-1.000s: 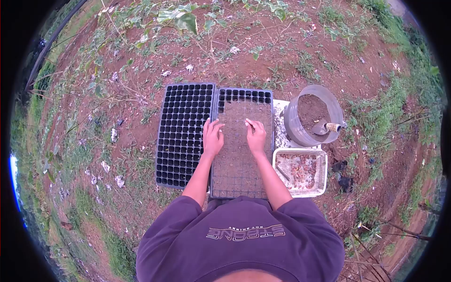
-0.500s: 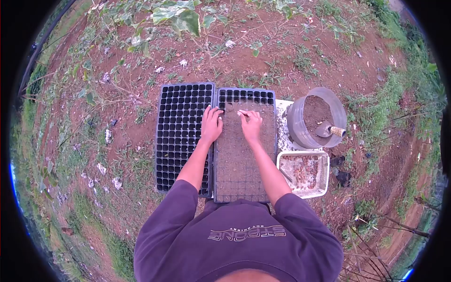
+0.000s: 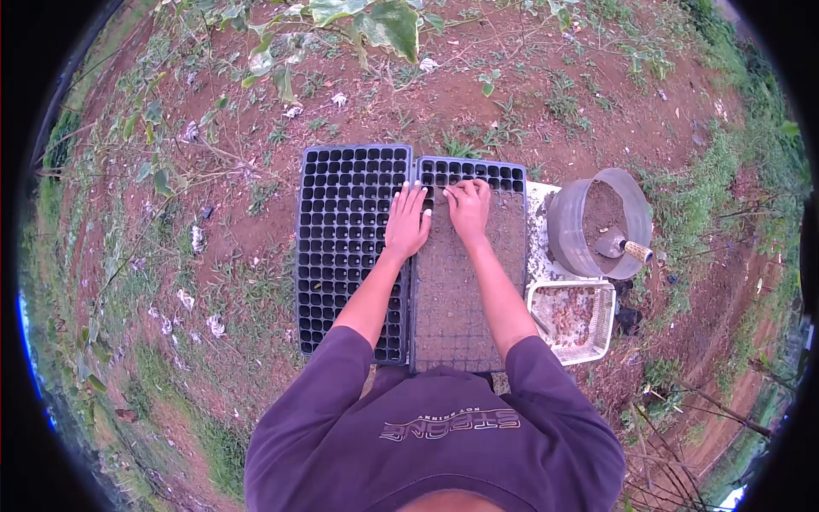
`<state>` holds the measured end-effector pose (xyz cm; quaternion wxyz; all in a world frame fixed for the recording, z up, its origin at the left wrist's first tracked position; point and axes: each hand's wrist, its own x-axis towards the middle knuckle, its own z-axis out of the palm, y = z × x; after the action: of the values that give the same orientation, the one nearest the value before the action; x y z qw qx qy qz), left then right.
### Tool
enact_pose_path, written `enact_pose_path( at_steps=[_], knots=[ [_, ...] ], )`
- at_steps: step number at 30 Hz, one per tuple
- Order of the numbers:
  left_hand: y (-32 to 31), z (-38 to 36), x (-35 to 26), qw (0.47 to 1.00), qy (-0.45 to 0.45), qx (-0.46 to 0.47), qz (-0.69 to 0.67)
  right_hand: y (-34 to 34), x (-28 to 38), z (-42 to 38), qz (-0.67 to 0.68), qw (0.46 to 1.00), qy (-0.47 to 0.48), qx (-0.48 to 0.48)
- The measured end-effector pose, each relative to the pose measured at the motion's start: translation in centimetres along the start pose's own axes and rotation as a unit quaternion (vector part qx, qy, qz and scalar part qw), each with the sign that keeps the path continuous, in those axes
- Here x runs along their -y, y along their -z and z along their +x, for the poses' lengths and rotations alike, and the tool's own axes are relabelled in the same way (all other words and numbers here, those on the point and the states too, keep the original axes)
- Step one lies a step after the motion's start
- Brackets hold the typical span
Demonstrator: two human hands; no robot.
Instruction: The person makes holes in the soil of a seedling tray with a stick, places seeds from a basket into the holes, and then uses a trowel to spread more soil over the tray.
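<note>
Two black cell trays lie side by side. The left tray (image 3: 350, 239) has hollow cells, and the right tray (image 3: 452, 299) is mostly filled with brown soil, its top rows dark. My left hand (image 3: 408, 224) lies across the seam between the trays with its fingers spread and nothing in it. Over the upper part of the soil-filled tray, my right hand (image 3: 468, 209) has its fingers pressed together, pointing down at the soil. Whatever its fingertips hold, if anything, is too small to make out.
To the right, a clear round tub (image 3: 567, 230) holds soil and a trowel (image 3: 627, 247) with a patterned handle. Below it sits a white basket (image 3: 607, 320) with small reddish pieces inside. Leafy branches (image 3: 388, 30) hang at the top, over reddish ground.
The whole view has shifted, so the trays and tub appear farther right. My right hand has moved slightly up the soil-filled tray, towards its dark top rows. My left hand's fingers look straighter.
</note>
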<state>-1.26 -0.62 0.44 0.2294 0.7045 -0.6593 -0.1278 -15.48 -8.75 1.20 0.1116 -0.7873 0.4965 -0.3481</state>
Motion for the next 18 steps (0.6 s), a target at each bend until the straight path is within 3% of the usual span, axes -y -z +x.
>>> enact_pose_path(
  at_steps=[2, 11, 18],
  knots=[
    [-0.1, 0.0, 0.0, 1.0, 0.006, 0.005, -0.004, -0.4, 0.0, 0.1, -0.062, 0.997, 0.054, 0.004],
    [-0.3, 0.1, 0.2, 1.0, 0.006, 0.003, -0.009, 0.4, 0.2, -0.5, -0.049, 0.999, -0.014, -0.016],
    [-0.3, 0.0, 0.1, 1.0, 0.005, -0.01, -0.023, 1.0, 0.6, -2.0, -0.082, 0.996, 0.028, 0.034]
  ],
)
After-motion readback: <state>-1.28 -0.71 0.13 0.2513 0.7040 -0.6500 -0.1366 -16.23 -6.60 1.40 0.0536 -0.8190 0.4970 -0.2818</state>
